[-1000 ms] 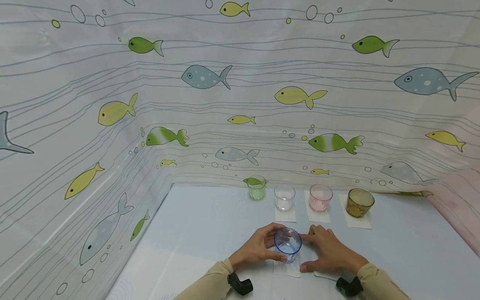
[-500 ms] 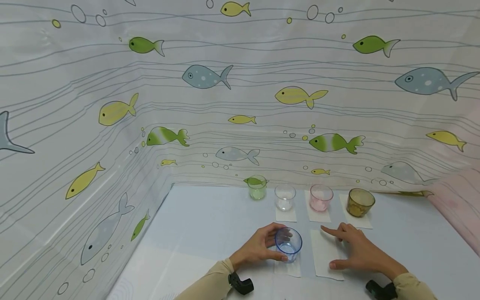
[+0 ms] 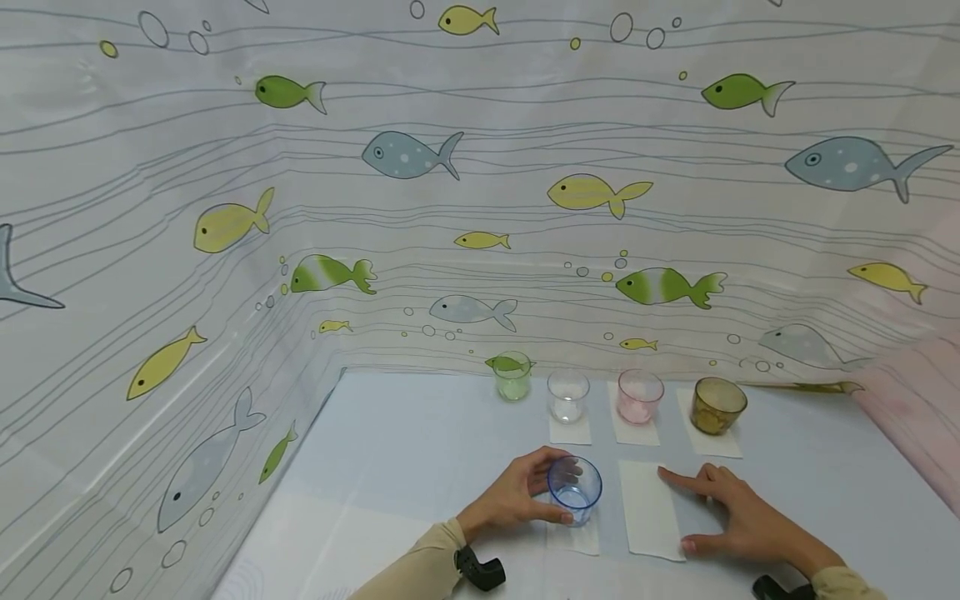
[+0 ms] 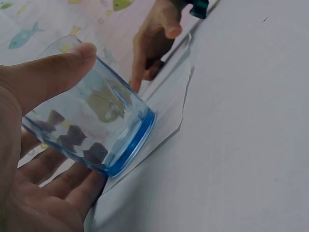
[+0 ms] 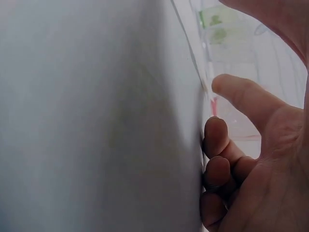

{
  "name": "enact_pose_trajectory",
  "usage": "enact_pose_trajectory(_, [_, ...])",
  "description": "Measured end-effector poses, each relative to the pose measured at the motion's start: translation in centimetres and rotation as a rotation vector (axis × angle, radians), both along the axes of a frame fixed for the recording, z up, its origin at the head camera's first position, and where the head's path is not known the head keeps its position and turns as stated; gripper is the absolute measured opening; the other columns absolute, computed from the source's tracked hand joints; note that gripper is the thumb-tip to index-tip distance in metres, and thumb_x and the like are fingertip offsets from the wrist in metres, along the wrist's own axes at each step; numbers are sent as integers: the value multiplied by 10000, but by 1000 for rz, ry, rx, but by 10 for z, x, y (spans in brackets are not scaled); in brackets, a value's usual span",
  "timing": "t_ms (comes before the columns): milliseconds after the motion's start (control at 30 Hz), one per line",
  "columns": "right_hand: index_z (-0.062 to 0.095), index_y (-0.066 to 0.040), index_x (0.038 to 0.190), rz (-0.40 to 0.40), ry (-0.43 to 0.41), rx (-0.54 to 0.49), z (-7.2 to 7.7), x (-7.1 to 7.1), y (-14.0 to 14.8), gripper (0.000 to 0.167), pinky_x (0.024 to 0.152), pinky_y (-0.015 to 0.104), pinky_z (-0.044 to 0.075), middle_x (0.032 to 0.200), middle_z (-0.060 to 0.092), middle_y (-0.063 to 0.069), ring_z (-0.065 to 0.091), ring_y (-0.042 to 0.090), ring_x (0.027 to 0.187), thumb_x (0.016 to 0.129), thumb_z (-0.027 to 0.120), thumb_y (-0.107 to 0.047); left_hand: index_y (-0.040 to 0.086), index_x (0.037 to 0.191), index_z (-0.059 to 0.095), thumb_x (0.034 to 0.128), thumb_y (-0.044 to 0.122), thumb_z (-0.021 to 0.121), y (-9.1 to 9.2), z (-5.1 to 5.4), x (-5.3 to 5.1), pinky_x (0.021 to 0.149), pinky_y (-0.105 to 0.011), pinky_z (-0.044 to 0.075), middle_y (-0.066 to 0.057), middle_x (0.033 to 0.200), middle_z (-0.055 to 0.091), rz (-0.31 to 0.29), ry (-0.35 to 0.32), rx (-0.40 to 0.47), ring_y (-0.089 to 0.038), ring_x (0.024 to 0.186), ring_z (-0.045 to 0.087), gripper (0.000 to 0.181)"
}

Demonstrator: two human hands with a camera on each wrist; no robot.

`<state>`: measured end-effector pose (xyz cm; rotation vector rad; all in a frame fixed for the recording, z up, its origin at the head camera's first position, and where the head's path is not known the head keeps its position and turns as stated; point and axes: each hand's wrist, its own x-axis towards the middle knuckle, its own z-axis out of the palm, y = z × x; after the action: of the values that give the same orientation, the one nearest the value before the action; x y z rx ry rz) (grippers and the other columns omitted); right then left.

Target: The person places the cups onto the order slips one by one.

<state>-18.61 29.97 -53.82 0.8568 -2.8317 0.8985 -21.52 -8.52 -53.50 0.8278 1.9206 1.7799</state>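
A blue-rimmed clear glass [image 3: 575, 492] stands upright on a white paper napkin [image 3: 573, 540]. My left hand [image 3: 517, 492] grips it from the left, thumb in front and fingers behind. In the left wrist view, the thumb presses the side of the glass [image 4: 126, 150] near its rim. My right hand [image 3: 738, 517] is to the right of a second white napkin [image 3: 651, 512], with index finger and thumb extended at its right edge and the other fingers bent. The right wrist view shows the index fingertip at the napkin's edge; nothing is held.
Behind the hands stand a green glass [image 3: 512, 379], a clear glass [image 3: 567, 398], a pink glass [image 3: 640, 398] and an amber glass [image 3: 717, 408]. The last three have napkins under or in front of them. A fish-print curtain [image 3: 480, 200] encloses the table's back and sides.
My right hand has left the blue glass's side and moved right across the second napkin to its right edge, uncovering it. My left hand keeps its grip on the glass in place.
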Motion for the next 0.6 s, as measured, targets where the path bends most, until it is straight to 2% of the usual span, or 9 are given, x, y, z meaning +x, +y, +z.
enact_pose_trajectory(200, [631, -290, 1493, 22, 64, -3, -3, -1, -2, 831, 614, 265, 238, 878, 378, -128, 300, -13, 795, 737, 935, -455, 72, 1487, 515, 806, -73, 854, -1, 0, 0, 1165, -267, 491, -181, 1488, 582, 8, 17, -26, -214, 1399, 591, 774])
enact_pose_trajectory(433, [647, -311, 1475, -21, 80, 47, -4, 0, -4, 806, 652, 243, 230, 876, 367, -138, 300, -24, 799, 744, 916, -519, 104, 1487, 526, 809, -34, 865, -2, -1, -1, 1171, -246, 474, -161, 1493, 585, 12, 30, -33, -172, 1402, 587, 770])
enact_pose_trajectory(600, [662, -326, 1457, -66, 86, 85, -4, 0, -8, 797, 665, 250, 219, 875, 353, -133, 292, -27, 795, 744, 900, -589, 102, 1563, 448, 787, -26, 892, -6, 0, -2, 1210, -241, 426, -129, 1547, 536, -30, 67, -59, -167, 1459, 527, 903])
